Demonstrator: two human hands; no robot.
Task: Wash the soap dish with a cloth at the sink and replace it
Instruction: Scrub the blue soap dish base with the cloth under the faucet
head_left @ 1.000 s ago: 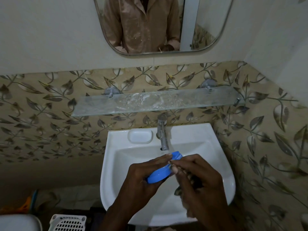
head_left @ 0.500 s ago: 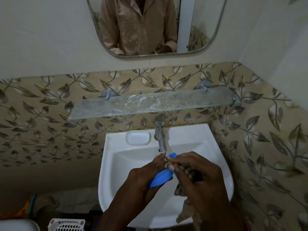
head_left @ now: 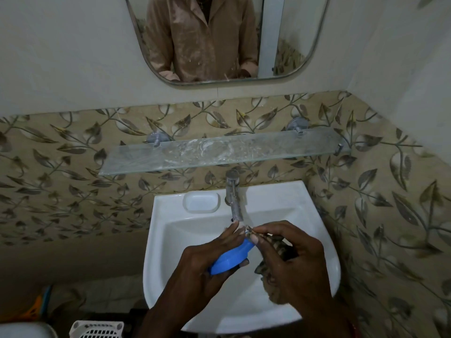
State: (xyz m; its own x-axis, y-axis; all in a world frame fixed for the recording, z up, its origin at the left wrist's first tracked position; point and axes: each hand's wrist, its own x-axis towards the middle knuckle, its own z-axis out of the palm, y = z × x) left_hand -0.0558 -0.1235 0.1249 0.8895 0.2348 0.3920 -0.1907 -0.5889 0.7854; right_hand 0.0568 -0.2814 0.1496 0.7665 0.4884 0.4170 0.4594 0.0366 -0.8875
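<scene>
The leaf-patterned tiled wall (head_left: 61, 167) runs behind everything, with plain wall above it. A rounded mirror (head_left: 292, 40) hangs at the top and reflects a person's torso in a tan, speckled shirt. Below it a smeared glass shelf (head_left: 219, 152) sits on two metal brackets. The white wash basin (head_left: 314, 240) is fixed under the shelf, with a moulded soap recess (head_left: 200, 202) in its back ledge, just left of the metal tap (head_left: 233, 196). At the bottom left stands a white slotted basket (head_left: 96, 329). Over the bowl, the left hand (head_left: 202, 264) grips the blue soap dish (head_left: 230, 257), fingers curled round it, the dish tilted with its far end near the tap spout. The right hand (head_left: 292, 259) pinches a dark patterned cloth (head_left: 278, 245), fingertips meeting at the dish's upper end, the rest of the cloth bunched under the palm
</scene>
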